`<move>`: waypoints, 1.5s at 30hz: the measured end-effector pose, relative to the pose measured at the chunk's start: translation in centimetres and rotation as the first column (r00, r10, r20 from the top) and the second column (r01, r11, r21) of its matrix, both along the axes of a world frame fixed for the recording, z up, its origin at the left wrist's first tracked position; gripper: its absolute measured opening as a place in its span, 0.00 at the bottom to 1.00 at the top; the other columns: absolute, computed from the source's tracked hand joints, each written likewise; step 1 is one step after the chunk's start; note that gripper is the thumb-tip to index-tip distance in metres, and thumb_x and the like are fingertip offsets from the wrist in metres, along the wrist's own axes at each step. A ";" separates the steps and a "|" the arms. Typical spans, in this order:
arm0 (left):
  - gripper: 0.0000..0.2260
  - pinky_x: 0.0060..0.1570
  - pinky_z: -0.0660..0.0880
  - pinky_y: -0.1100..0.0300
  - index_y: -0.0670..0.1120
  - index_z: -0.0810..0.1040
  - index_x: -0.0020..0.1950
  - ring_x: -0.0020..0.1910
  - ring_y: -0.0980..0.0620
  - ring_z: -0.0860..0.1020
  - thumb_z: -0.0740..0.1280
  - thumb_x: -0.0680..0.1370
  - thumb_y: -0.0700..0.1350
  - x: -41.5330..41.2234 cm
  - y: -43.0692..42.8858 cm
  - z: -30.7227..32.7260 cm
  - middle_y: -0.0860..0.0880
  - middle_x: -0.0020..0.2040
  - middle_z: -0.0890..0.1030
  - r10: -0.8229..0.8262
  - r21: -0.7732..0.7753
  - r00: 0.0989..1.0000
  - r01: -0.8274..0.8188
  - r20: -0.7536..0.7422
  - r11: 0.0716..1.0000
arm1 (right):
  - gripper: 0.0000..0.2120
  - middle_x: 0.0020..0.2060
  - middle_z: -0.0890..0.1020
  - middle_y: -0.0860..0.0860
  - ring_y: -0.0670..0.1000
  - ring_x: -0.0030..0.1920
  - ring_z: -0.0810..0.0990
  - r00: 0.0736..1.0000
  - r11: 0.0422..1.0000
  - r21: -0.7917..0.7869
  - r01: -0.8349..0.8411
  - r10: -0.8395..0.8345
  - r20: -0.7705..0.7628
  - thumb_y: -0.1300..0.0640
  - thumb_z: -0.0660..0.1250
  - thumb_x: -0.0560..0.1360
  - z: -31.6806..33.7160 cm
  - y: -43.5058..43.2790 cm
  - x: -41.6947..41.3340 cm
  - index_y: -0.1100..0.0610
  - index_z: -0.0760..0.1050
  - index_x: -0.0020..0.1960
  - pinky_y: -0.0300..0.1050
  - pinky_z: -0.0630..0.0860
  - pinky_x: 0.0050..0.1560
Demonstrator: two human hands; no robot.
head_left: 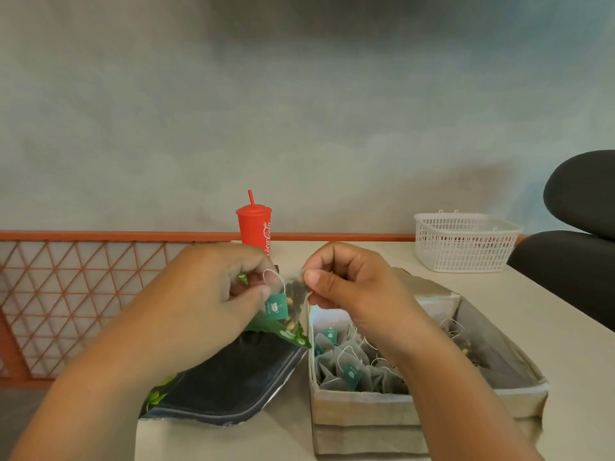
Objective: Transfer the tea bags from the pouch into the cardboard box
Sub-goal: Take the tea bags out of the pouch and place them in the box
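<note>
A pale grey wall (299,111) filled the background behind a beige table (549,327), with an orange lattice panel (66,294) to the left and a black chair (579,261) at the right edge. A white basket (466,242) and a red cup (254,227) (straw upright in its lid) stood at the table's far side. Nearer lay the cardboard box (366,410), open, and just left of it the pouch (226,387). The left hand (199,294) had its fingers curled and pinched one side of a tea bag (294,294); the right hand (352,284) pinched the other side between thumb and forefinger. The bag hung between them, above the gap between pouch and box, its green tag (277,306) dangling. More tea bags (352,371) lay piled in the box
</note>
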State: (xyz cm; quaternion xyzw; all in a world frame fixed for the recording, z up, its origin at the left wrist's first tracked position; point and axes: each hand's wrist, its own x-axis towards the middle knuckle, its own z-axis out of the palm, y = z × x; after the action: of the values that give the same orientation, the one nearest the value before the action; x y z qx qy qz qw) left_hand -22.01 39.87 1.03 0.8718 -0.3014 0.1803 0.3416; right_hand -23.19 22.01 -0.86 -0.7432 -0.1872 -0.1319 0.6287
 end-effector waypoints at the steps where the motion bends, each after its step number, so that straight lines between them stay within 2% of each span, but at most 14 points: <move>1: 0.08 0.39 0.77 0.59 0.58 0.78 0.41 0.40 0.60 0.79 0.68 0.73 0.44 0.0 0.1 0.0 0.60 0.39 0.81 0.000 0.001 1.000 0.000 0.001 1.000 | 0.10 0.32 0.78 0.48 0.44 0.33 0.75 0.999 0.999 -0.011 0.032 -0.031 0.020 0.65 0.65 0.74 0.2 -0.1 0.0 0.54 0.76 0.36 0.35 0.74 0.38; 5: 0.07 0.38 0.74 0.63 0.56 0.79 0.38 0.41 0.62 0.77 0.69 0.72 0.44 0.7 0.2 -0.3 0.60 0.39 0.80 0.049 0.052 0.999 -0.049 0.005 0.997 | 0.09 0.30 0.78 0.44 0.42 0.33 0.75 0.981 0.980 -0.079 0.182 -0.175 0.083 0.62 0.66 0.74 1.0 -1.5 -0.5 0.52 0.75 0.36 0.39 0.75 0.42; 8: 0.08 0.41 0.70 0.66 0.60 0.75 0.45 0.46 0.64 0.75 0.71 0.71 0.49 1.7 0.4 -1.0 0.62 0.45 0.77 0.102 0.228 0.988 -0.074 -0.116 0.971 | 0.08 0.29 0.78 0.44 0.44 0.34 0.75 0.948 0.951 -0.071 0.302 -0.292 0.126 0.61 0.67 0.73 1.7 -3.4 -1.0 0.53 0.76 0.36 0.41 0.75 0.42; 9: 0.14 0.45 0.70 0.66 0.62 0.72 0.51 0.51 0.64 0.73 0.72 0.70 0.51 2.0 0.5 -1.3 0.65 0.52 0.73 0.135 0.334 0.976 -0.071 -0.171 0.940 | 0.08 0.29 0.78 0.45 0.44 0.34 0.75 0.934 0.937 -0.065 0.342 -0.332 0.131 0.61 0.67 0.73 1.8 -4.0 -1.1 0.53 0.76 0.36 0.42 0.74 0.42; 12: 0.35 0.61 0.67 0.62 0.61 0.60 0.70 0.65 0.56 0.66 0.73 0.68 0.54 3.0 0.5 -2.5 0.60 0.68 0.62 0.262 0.567 0.929 -0.071 -0.263 0.821 | 0.09 0.29 0.78 0.45 0.42 0.32 0.75 0.882 0.888 -0.050 0.458 -0.447 0.149 0.62 0.67 0.72 2.0 -6.1 -1.2 0.52 0.76 0.36 0.42 0.74 0.41; 15: 0.39 0.61 0.68 0.60 0.57 0.56 0.73 0.65 0.52 0.67 0.74 0.67 0.49 3.9 0.5 -3.4 0.56 0.69 0.60 0.325 0.622 0.917 -0.118 -0.231 0.774 | 0.10 0.32 0.79 0.50 0.42 0.31 0.75 0.843 0.843 -0.078 0.532 -0.518 0.143 0.64 0.67 0.72 2.0 -8.1 -1.5 0.52 0.76 0.36 0.42 0.74 0.39; 19: 0.32 0.59 0.67 0.62 0.57 0.59 0.72 0.64 0.52 0.68 0.68 0.72 0.42 4.7 0.8 -3.9 0.53 0.67 0.64 0.323 0.591 0.937 -0.187 -0.133 0.785 | 0.08 0.37 0.80 0.53 0.45 0.31 0.76 0.787 0.754 -0.228 0.616 -0.606 0.120 0.64 0.67 0.73 1.5 -10.6 -2.0 0.54 0.75 0.38 0.43 0.75 0.39; 22: 0.27 0.59 0.66 0.62 0.57 0.64 0.70 0.63 0.52 0.68 0.64 0.74 0.39 4.9 0.8 -3.8 0.53 0.65 0.67 0.310 0.541 0.949 -0.231 -0.059 0.809 | 0.08 0.39 0.80 0.52 0.47 0.31 0.79 0.748 0.688 -0.322 0.650 -0.655 0.111 0.65 0.65 0.74 0.8 -12.0 -1.8 0.53 0.75 0.40 0.37 0.75 0.35; 25: 0.24 0.54 0.67 0.63 0.55 0.69 0.67 0.56 0.53 0.70 0.65 0.73 0.38 5.2 0.9 -3.6 0.53 0.63 0.70 0.301 0.484 0.954 -0.261 -0.005 0.835 | 0.08 0.39 0.80 0.52 0.43 0.30 0.81 0.736 0.664 -0.374 0.647 -0.672 0.081 0.66 0.64 0.74 0.2 -12.7 -1.4 0.53 0.75 0.42 0.32 0.74 0.32; 29: 0.22 0.42 0.64 0.66 0.53 0.73 0.64 0.43 0.57 0.69 0.67 0.73 0.37 5.3 0.8 -3.4 0.55 0.57 0.73 0.285 0.358 0.957 -0.283 0.047 0.890 | 0.08 0.38 0.81 0.52 0.46 0.35 0.82 0.752 0.643 -0.532 0.551 -0.659 -0.019 0.65 0.64 0.74 -1.2 -12.4 0.0 0.52 0.75 0.42 0.43 0.79 0.42; 33: 0.18 0.34 0.63 0.68 0.53 0.76 0.60 0.39 0.58 0.71 0.67 0.73 0.38 5.2 0.7 -3.2 0.54 0.55 0.77 0.284 0.259 0.956 -0.293 0.072 0.920 | 0.07 0.39 0.80 0.47 0.49 0.42 0.79 0.771 0.584 -0.640 0.499 -0.636 0.020 0.60 0.65 0.74 -1.6 -11.5 0.7 0.49 0.74 0.40 0.41 0.74 0.41; 37: 0.15 0.32 0.63 0.69 0.50 0.79 0.55 0.36 0.58 0.72 0.67 0.72 0.35 4.6 0.5 -2.6 0.53 0.48 0.79 0.283 0.191 0.948 -0.308 0.146 0.932 | 0.05 0.39 0.79 0.45 0.46 0.43 0.78 0.816 0.648 -0.551 0.525 -0.567 0.111 0.58 0.66 0.74 -0.3 -9.5 0.4 0.49 0.76 0.41 0.41 0.75 0.45; 41: 0.11 0.34 0.64 0.70 0.48 0.81 0.47 0.37 0.53 0.74 0.68 0.71 0.34 3.9 0.2 -1.9 0.57 0.37 0.74 0.277 0.128 0.932 -0.312 0.232 0.941 | 0.05 0.39 0.79 0.39 0.38 0.37 0.76 0.896 0.755 -0.492 0.434 -0.419 0.147 0.56 0.66 0.74 0.9 -5.8 -0.5 0.48 0.78 0.42 0.28 0.70 0.37; 45: 0.08 0.33 0.64 0.70 0.46 0.82 0.45 0.32 0.59 0.71 0.70 0.71 0.34 3.0 -0.2 -1.3 0.56 0.36 0.74 0.276 0.048 0.923 -0.298 0.267 0.953 | 0.06 0.45 0.79 0.40 0.39 0.47 0.76 0.964 0.818 -0.510 0.264 -0.215 0.154 0.56 0.66 0.74 1.1 -1.7 -1.1 0.47 0.81 0.45 0.35 0.73 0.51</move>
State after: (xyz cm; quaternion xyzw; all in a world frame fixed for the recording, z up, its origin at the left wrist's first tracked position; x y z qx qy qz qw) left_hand -18.98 39.71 -0.32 0.8897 -0.2198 0.3268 0.2310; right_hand -24.25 20.35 0.20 -0.8976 -0.1491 -0.1868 0.3704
